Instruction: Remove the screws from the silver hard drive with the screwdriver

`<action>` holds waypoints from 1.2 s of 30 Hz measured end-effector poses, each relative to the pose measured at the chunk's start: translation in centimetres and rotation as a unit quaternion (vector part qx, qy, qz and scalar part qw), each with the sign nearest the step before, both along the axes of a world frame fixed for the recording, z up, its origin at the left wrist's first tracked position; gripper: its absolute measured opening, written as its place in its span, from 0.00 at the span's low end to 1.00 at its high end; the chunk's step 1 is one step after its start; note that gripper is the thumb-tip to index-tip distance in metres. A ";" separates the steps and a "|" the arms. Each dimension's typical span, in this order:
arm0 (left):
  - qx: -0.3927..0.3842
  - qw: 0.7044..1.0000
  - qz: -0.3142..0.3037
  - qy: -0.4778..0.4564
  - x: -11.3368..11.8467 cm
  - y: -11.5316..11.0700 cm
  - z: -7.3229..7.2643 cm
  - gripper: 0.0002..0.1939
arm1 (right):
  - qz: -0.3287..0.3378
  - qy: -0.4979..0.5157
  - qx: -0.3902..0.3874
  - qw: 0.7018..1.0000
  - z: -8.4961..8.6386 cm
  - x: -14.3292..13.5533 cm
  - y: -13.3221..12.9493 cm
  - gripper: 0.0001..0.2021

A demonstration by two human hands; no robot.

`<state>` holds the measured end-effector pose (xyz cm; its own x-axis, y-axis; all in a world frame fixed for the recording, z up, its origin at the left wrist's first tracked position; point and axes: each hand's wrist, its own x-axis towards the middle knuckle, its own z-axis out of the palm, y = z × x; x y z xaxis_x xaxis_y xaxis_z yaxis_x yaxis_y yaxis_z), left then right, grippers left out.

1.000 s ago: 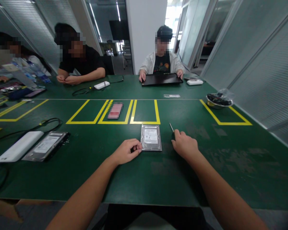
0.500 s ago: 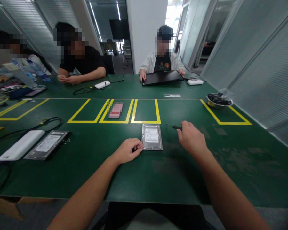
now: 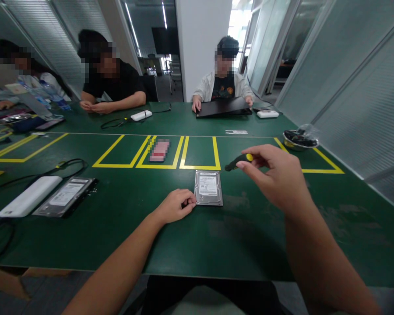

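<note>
A silver hard drive (image 3: 208,188) with a white label lies flat on the green table in front of me. My left hand (image 3: 179,205) rests at its lower left edge, fingers curled and touching the drive's side. Raised to the right of the drive, my right hand (image 3: 272,173) pinches a black screwdriver (image 3: 238,162) with a yellow end between thumb and fingers. The screwdriver's handle shows; its thin shaft cannot be made out.
A second hard drive (image 3: 67,196) lies beside a white power bank (image 3: 31,196) at the left. A pink phone (image 3: 160,151) sits in a yellow-taped box. A bowl (image 3: 300,139) stands back right. Across the table, a person (image 3: 223,85) holds a black panel (image 3: 223,107).
My right hand has risen from the table and turned, lifting the screwdriver, whose yellow end now shows. My left hand and the drive have stayed in place.
</note>
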<state>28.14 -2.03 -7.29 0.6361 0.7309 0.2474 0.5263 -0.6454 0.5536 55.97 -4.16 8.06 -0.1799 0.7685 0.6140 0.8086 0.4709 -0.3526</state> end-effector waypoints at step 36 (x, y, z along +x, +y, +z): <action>-0.014 1.000 0.007 -0.013 0.2 0.1 0.2 0.00 | 0.212 -0.061 -0.179 0.959 -2.9 -5.9 1.2 0.08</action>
